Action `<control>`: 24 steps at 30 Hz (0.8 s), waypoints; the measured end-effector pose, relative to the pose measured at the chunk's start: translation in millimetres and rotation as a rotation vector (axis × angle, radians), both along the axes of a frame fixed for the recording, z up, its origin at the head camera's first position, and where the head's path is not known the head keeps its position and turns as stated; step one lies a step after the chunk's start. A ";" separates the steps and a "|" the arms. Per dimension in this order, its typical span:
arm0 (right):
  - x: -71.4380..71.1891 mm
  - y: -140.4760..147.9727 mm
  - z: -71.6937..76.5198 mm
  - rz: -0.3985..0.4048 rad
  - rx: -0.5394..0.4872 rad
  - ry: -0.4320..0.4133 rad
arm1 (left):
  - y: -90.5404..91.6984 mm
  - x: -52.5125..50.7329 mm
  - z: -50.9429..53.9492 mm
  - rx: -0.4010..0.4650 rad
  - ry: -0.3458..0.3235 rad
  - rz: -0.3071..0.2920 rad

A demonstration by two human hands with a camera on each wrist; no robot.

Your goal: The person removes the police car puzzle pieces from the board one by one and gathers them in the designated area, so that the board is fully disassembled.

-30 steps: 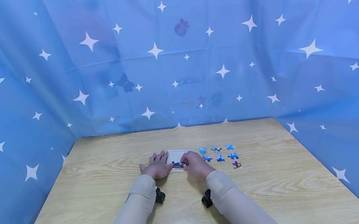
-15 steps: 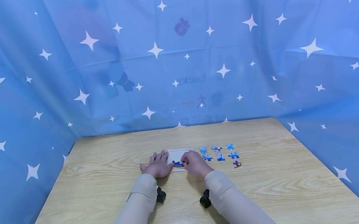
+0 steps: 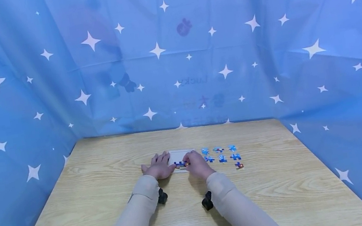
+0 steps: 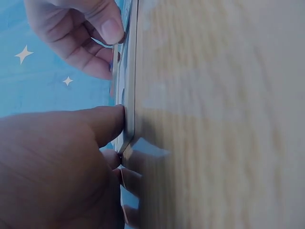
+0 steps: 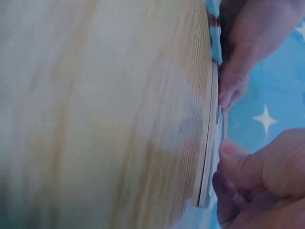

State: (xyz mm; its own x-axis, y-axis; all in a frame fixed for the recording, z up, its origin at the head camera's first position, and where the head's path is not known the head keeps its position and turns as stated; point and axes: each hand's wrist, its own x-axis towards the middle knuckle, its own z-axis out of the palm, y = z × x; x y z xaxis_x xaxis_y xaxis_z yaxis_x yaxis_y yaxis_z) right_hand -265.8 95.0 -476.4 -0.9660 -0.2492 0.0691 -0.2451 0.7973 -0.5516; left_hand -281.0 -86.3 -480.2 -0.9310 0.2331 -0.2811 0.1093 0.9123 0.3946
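A pale wooden puzzle board (image 3: pixel 178 156) lies flat on the table between the hands. My left hand (image 3: pixel 157 169) rests at its left side with fingers spread, the thumb reaching along the near edge. My right hand (image 3: pixel 197 165) pinches a dark blue jigsaw puzzle piece (image 3: pixel 180 164) with orange-red bits just over the board. In the right wrist view this piece (image 5: pixel 226 125) is a thin strip, tilted off the board, running from the right thumb up to the left thumb. The right fingertips hide its right end. Whether the left thumb grips it cannot be told.
Several blue puzzle pieces (image 3: pixel 222 158) lie in rows just right of the board. A red and blue piece (image 3: pixel 239 165) sits apart, nearer the front. A wood-grain table (image 3: pixel 270 194) bears everything, and a blue star-patterned curtain (image 3: pixel 172 62) surrounds its back and sides.
The pinched puzzle piece has tilted or shifted slightly, and a pale strip now shows below it. Both hands stay in nearly the same place.
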 end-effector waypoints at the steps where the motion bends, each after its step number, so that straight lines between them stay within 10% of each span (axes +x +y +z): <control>1: 0.3 0.3 0.4 -0.001 -0.004 -0.001 | 0.0 -2.2 -2.9 0.001 0.000 0.004; 7: 0.8 4.0 1.4 -0.008 -0.022 -0.018 | -0.2 -11.1 -16.4 -0.008 0.009 0.009; 24: 5.9 22.1 5.8 -0.026 -0.060 -0.049 | 0.3 -5.2 -5.3 -0.011 -0.022 0.006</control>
